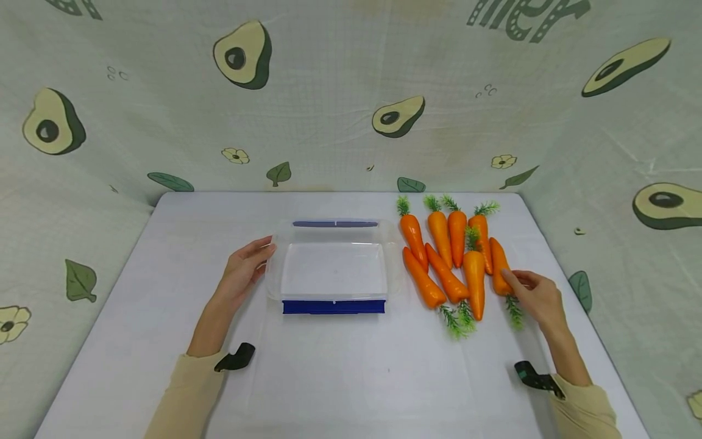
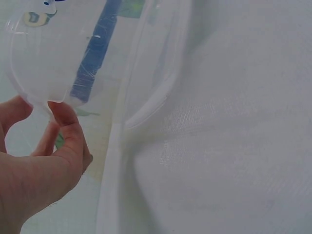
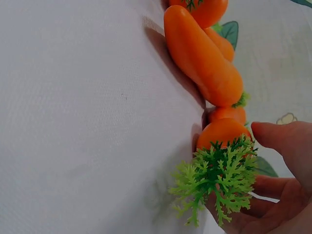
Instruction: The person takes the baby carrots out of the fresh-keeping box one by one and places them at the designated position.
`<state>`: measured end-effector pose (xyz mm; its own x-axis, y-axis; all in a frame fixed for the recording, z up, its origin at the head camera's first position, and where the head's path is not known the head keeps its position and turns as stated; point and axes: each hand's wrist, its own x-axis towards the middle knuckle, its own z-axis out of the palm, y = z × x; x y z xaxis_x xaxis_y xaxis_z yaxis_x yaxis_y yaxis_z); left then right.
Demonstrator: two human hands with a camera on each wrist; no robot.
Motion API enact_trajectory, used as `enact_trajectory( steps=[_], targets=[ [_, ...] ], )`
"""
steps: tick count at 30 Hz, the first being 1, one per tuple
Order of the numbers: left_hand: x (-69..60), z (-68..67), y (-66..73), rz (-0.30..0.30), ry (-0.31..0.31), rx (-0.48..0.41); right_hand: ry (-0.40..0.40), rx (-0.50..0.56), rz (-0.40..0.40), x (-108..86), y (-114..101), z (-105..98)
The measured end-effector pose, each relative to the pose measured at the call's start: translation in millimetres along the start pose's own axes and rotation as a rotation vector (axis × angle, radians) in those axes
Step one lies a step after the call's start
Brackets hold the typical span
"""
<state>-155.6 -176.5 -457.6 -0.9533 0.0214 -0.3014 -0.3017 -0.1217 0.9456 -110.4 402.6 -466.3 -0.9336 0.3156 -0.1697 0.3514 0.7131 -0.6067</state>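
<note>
A clear plastic food container (image 1: 333,271) with blue latches stands left of the middle of the table. My left hand (image 1: 245,266) holds its left side; in the left wrist view, the thumb and curled fingers (image 2: 70,129) pinch the clear rim. Over at the right, several orange toy carrots (image 1: 439,235) with green leafy tops lie in a loose cluster. My right hand (image 1: 534,297) grips the rightmost carrot (image 1: 498,262) near its leafy end. Seen from the right wrist, its green top (image 3: 219,175) partly hides the fingers.
A white cloth covers the table (image 1: 334,378). Behind and at both sides hangs a pale cloth with avocado prints (image 1: 244,55). Dark straps with small camera mounts (image 1: 236,358) sit at both wrists. Other carrots lie close against one another beside the held one.
</note>
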Motion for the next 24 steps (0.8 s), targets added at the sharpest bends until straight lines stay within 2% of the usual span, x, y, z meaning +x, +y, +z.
enact_trajectory(
  steps=[5,9,13,16,20,24],
  targets=[
    [1.8,1.4,-1.1,-0.005,0.012,0.001,-0.017,-0.001,-0.002,2.6,-3,-3],
    [3.3,2.9,-0.7,0.009,0.028,0.056,0.044,-0.004,-0.062,5.2,-8,-5],
    [4.3,3.7,2.9,0.082,0.066,0.180,0.178,0.004,-0.193,9.3,-14,-8],
    [4.3,3.6,7.4,0.142,0.100,0.306,0.271,0.017,-0.272,11.8,-19,-11],
    [4.3,2.3,15.6,0.201,0.133,0.445,0.363,0.034,-0.372,15.3,-27,-13],
    [6.5,-2.2,21.9,0.293,0.144,0.558,0.401,0.024,-0.491,19.6,-34,-14]
  ],
)
